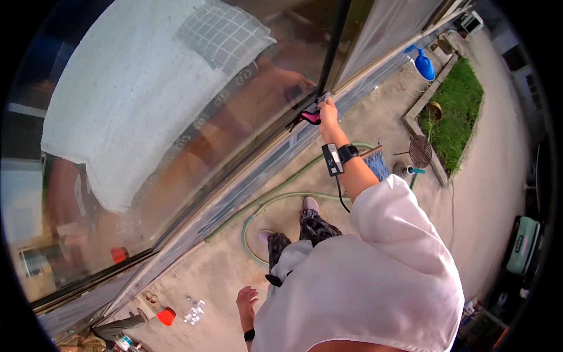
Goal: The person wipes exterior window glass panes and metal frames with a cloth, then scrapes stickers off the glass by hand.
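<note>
My right hand [328, 110] is closed on a pink and dark cloth [311, 116], pressed at the lower corner of a large window pane [170, 158], beside the dark vertical frame. A small device and a dark band are strapped to that wrist. My left hand [247, 299] hangs low over the concrete, away from the window, fingers apart and holding nothing. Through the glass a pale bedspread and a checked pillow [226, 32] show, mixed with reflections.
A green hose [249, 226] loops on the ground around my feet. A round rusty stand [420, 151], a blue container [424, 66] and a grass bed [460, 111] lie at the right. A red bowl [166, 317] sits at the lower left, near another person's leg [120, 325].
</note>
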{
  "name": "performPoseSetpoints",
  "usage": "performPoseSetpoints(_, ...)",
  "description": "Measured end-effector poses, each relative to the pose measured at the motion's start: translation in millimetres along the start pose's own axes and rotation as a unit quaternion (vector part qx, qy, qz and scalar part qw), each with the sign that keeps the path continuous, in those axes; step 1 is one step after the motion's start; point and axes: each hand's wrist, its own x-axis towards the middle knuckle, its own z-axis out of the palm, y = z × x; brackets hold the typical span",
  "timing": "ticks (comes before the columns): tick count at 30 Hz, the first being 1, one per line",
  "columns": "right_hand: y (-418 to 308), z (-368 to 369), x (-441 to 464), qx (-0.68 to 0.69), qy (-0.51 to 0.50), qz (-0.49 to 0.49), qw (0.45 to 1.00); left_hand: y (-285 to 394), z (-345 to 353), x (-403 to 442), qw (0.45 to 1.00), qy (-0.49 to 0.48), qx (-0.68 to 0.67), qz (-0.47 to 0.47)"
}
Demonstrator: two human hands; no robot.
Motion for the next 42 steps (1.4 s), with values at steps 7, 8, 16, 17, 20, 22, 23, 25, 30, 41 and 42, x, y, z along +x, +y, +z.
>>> performPoseSetpoints(7, 11, 23, -65, -0.271, 0.033, -0.265, 0.925, -3, 21, -20, 0.999, 0.031, -0.022, -0.013)
performPoseSetpoints(8, 27, 32, -76, -0.339, 0.034, -0.271, 0.900, -4, 22, -20, 0.999, 0.038, -0.028, -0.018)
performPoseSetpoints(16, 45, 19, -127, -0.127, -0.161, 0.034, 0.978, 15, 20, 8, 1.000, 0.004, 0.019, 0.002)
performPoseSetpoints(17, 27, 17, -112, -0.044, -0.100, 0.012, 0.994, 15, 19, 9, 1.000, 0.003, 0.022, 0.009)
performPoseSetpoints(20, -15, 23, -75, -0.069, 0.018, -0.135, 0.988, 8, 13, 8, 1.000, 0.012, 0.014, 0.007)
performPoseSetpoints(22, 9, 30, -56, -0.173, 0.016, -0.122, 0.977, 0, 9, 6, 1.000, 0.019, 0.011, -0.001)
performPoseSetpoints(23, 24, 40, -62, -0.211, 0.046, -0.126, 0.968, -2, 9, 5, 1.000, 0.015, 0.013, -0.007)
performPoseSetpoints(25, 75, 53, -82, -0.314, 0.065, -0.282, 0.904, -5, 8, 2, 1.000, 0.014, 0.013, -0.016)
performPoseSetpoints(30, 139, 103, -207, -0.352, -0.035, -0.232, 0.906, -3, 12, 2, 1.000, -0.001, 0.010, -0.008)
performPoseSetpoints(41, 125, 95, -319, -0.072, -0.411, 0.563, 0.713, 109, 34, 1, 0.902, -0.088, -0.391, 0.160)
performPoseSetpoints(42, 126, 92, -324, -0.121, -0.397, 0.605, 0.679, 116, 38, -5, 0.899, -0.079, -0.399, 0.164)
